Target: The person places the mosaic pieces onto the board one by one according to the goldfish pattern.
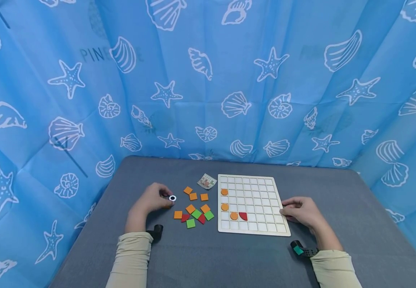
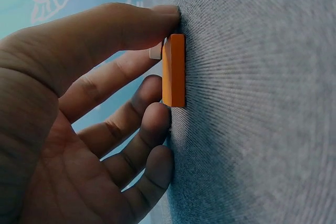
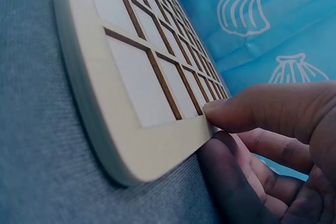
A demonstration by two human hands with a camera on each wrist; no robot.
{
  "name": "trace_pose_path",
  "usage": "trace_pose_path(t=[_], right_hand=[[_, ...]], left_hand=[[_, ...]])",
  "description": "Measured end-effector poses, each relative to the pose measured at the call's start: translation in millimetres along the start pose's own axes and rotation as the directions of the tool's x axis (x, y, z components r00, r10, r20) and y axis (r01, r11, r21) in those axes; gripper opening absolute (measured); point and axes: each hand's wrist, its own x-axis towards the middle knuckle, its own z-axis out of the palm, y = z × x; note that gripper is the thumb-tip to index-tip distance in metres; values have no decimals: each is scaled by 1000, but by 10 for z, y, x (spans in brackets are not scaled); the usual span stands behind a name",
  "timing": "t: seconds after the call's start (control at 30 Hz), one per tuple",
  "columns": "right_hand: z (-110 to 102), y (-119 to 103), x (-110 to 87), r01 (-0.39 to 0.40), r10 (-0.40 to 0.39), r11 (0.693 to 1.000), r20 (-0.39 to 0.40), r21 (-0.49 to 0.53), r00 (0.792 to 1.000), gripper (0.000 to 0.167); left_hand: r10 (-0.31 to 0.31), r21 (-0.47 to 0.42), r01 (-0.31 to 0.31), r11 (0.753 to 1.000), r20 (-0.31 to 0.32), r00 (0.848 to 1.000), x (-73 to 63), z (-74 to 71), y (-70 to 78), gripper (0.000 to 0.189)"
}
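My left hand [image 1: 155, 197] pinches a small white round piece with a black centre [image 1: 172, 198] between thumb and index finger. In the left wrist view only a sliver of the white piece [image 2: 155, 53] shows behind an orange square tile [image 2: 174, 72]. My right hand [image 1: 301, 211] grips the right edge of a pale wooden grid board [image 1: 254, 232], thumb on top; the right wrist view shows the thumb on the board's rim [image 3: 157, 148]. On the board lie orange round pieces, one of them [image 1: 224, 192] near the upper left, and a red quarter-circle piece [image 1: 243, 216].
Between my left hand and the board lie loose orange tiles [image 1: 204, 197], green tiles [image 1: 191, 223] and red pieces [image 1: 201, 219]. A small printed card [image 1: 207, 181] lies at the board's upper left corner. A blue shell-patterned curtain [image 1: 208, 80] hangs behind the grey table [image 1: 208, 260].
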Motion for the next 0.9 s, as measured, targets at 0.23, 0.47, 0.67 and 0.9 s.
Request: trace_pose_path(t=[0.23,0.47,0.67,0.9], right_hand=[[0,8,7,-3,3,1000,3,2,1000,45],[-15,25,3,5,-5,1000,18,-3,1000,46],[-19,17,-18,-2,2,1000,13,-2,1000,46],[-21,8,-18,8,-7,1000,16,-5,1000,47]], left_hand=[[-9,-4,9,1000,10,1000,7,17,9,17],[0,1,0,1000,7,1000,12,42,42,18],[38,-24,-38,999,6,999,22,78,104,20],[82,-60,-82,995,-6,997,20,125,266,23]])
